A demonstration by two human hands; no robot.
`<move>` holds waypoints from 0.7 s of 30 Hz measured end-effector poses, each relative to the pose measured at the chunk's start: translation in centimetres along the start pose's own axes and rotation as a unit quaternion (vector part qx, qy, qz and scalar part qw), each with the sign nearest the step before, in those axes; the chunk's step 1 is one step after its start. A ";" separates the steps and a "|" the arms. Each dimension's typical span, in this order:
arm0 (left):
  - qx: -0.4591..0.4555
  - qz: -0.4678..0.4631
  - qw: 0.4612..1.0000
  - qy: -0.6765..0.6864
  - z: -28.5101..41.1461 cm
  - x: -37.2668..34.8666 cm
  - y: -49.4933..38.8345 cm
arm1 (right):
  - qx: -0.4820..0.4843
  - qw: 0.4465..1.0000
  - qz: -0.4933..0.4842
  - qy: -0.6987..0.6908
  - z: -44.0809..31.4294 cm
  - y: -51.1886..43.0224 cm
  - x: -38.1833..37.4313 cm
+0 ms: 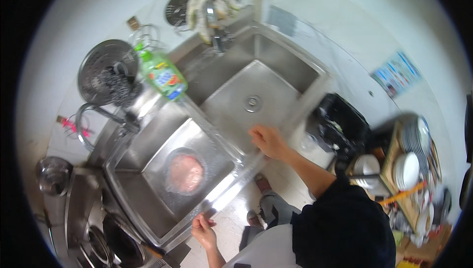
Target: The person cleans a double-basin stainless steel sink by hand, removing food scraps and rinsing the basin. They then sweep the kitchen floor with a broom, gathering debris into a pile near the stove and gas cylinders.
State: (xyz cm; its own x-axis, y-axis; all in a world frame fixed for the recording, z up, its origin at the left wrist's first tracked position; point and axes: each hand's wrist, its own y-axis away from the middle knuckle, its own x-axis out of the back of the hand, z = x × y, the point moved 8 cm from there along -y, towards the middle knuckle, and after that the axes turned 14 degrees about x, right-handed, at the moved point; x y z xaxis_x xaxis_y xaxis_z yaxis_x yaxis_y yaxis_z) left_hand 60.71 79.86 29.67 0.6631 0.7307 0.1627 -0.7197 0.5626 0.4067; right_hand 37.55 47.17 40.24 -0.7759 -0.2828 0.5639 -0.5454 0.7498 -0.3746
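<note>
My left hand (204, 231), fingers curled, is close to the front rim of the left sink basin (129, 190). A small dark patch beside its fingertips is too blurred to name. My right hand (269, 141) hovers over the front of the right sink basin (229, 102), its fingers folded inward and nothing visible in them. On the floor of the left basin lies a pink, wet-looking lump (186, 172), possibly raw meat, inside a round clear bowl or wrapping. A drain strainer (252, 103) is set in the right basin's floor.
A green dish soap bottle (164, 76) stands at the divider's back, near steel-wool scourers (120, 85) and a colander (107, 61). Two faucets, one curved (83, 120) and one with a towel (210, 2), rise behind. Right are a black-lined bin (338, 124) and stacked plates (406, 170).
</note>
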 end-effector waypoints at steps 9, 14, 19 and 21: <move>-0.134 -0.217 0.956 -0.142 -1.6 -1.6 2.9 | -0.399 0.860 0.034 0.316 1.4 49.1 12.8; -0.104 -0.333 0.926 -0.146 -4.2 -4.0 6.6 | -0.508 0.770 0.219 0.319 -4.4 67.7 16.8; -0.124 -0.380 0.906 -0.136 -3.9 -5.3 9.8 | -0.537 0.723 0.268 0.342 -6.8 73.7 20.3; -0.172 -0.344 0.903 -0.189 -2.9 -4.7 10.2 | -0.544 0.722 0.278 0.326 -6.5 73.9 21.0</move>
State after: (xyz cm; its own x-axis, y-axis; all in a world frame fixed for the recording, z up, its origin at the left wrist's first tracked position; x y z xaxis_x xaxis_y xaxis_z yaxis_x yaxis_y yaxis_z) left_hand 49.60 83.28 30.44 0.9541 0.0139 0.2991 -0.0881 0.9677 0.2363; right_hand -17.03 100.50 29.17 -0.2723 0.3180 0.9082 0.6383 0.7660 -0.0768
